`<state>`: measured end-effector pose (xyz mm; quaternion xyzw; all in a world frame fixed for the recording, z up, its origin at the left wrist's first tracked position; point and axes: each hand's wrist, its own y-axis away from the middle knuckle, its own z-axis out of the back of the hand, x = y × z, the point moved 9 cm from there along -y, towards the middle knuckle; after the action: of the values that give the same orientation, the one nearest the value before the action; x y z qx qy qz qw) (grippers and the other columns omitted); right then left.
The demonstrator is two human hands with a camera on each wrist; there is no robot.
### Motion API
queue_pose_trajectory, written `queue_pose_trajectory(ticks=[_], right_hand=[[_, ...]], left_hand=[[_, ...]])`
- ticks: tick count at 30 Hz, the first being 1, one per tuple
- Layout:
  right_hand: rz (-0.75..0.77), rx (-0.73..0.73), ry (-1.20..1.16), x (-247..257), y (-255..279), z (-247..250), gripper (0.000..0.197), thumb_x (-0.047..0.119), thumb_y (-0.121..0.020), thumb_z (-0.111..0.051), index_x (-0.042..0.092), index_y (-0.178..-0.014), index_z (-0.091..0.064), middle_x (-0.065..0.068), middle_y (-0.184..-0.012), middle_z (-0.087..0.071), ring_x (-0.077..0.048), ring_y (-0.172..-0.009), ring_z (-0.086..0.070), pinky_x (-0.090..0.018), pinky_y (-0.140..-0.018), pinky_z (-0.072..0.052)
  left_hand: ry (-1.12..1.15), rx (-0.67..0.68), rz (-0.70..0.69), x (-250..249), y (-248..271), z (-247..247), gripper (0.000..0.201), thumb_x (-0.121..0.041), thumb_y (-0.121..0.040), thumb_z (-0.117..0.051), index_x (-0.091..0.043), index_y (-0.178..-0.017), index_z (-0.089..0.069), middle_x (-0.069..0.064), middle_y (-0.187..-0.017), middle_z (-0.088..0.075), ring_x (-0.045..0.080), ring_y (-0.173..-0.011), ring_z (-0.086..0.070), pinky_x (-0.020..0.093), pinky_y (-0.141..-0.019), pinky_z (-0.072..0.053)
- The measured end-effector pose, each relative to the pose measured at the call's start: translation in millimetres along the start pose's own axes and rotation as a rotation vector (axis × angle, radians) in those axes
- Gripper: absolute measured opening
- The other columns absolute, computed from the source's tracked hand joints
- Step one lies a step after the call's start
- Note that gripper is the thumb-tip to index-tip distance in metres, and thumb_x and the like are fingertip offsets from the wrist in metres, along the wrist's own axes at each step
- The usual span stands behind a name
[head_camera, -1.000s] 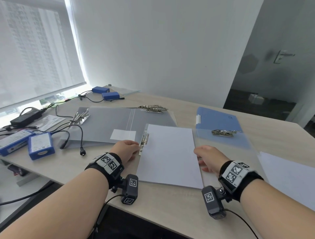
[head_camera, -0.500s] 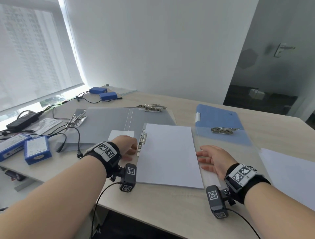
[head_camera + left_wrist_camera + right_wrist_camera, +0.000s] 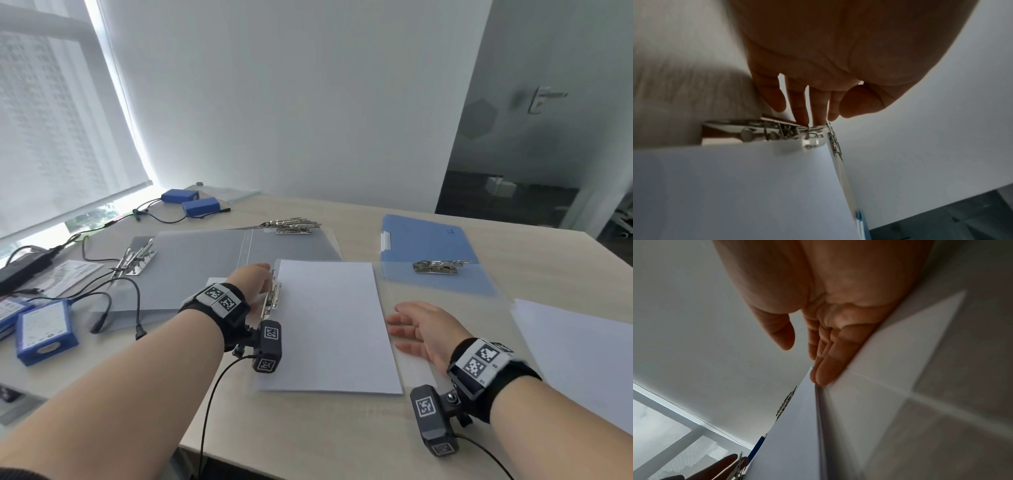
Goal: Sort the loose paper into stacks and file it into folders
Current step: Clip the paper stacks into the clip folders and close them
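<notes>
While the left hand has its fingertips down on the metal clip at the left edge of the paper stack, fingers nearly straight and closed round nothing, the right hand lies flat with fingers extended, its little-finger side resting on the clear folder just beside the stack's right edge. That stack sits squared in the clear folder at the near middle of the table. Beyond the left hand an open grey folder lies flat, a clip at its left side and another at its far edge. To the right, a blue folder lies open with its own clip. More loose paper lies at the far right of the table, well apart from the stack. Blue boxes and black cables are on the table's left side by the window.
</notes>
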<state>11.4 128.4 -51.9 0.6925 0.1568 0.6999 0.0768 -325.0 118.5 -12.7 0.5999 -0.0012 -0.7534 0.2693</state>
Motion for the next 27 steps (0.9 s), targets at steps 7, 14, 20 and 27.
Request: queue_pose_trajectory(ticks=[7,14,20,27], right_hand=[[0.000,0.004,-0.003,-1,0,-1,0.013,0.019,-0.101,-0.057,0.009,-0.109,-0.061,-0.014,-0.104,-0.069,-0.023,-0.083,-0.068,-0.033,-0.064,-0.057],[0.000,0.005,-0.008,0,1,1,0.011,0.018,-0.101,-0.057,0.010,-0.107,-0.061,-0.016,-0.108,-0.069,-0.023,-0.084,-0.069,-0.032,-0.062,-0.058],[-0.002,0.009,-0.019,0,1,0,0.012,0.017,-0.101,-0.057,0.009,-0.109,-0.061,-0.015,-0.104,-0.069,-0.023,-0.082,-0.069,-0.033,-0.065,-0.058],[-0.003,0.008,-0.015,-1,-2,2,0.011,0.017,-0.100,-0.058,0.009,-0.107,-0.062,-0.015,-0.102,-0.069,-0.023,-0.083,-0.069,-0.031,-0.058,-0.057]], left_hand=[[0.168,-0.021,-0.077,13,14,23,0.028,-0.032,-0.104,-0.046,-0.017,-0.103,-0.070,-0.003,-0.095,-0.075,0.016,-0.087,-0.064,0.031,-0.075,-0.046],[0.079,-0.018,0.005,41,19,25,0.016,-0.021,-0.098,-0.062,-0.010,-0.106,-0.069,0.004,-0.094,-0.071,0.019,-0.079,-0.065,0.030,-0.059,-0.052],[0.084,-0.012,0.038,47,19,21,0.030,-0.035,-0.098,-0.062,-0.007,-0.108,-0.069,0.007,-0.099,-0.070,0.019,-0.075,-0.064,0.028,-0.058,-0.050],[-0.054,0.057,0.025,49,14,23,0.036,-0.039,-0.089,-0.074,-0.008,-0.107,-0.069,0.008,-0.100,-0.072,0.019,-0.083,-0.066,0.031,-0.061,-0.055]])
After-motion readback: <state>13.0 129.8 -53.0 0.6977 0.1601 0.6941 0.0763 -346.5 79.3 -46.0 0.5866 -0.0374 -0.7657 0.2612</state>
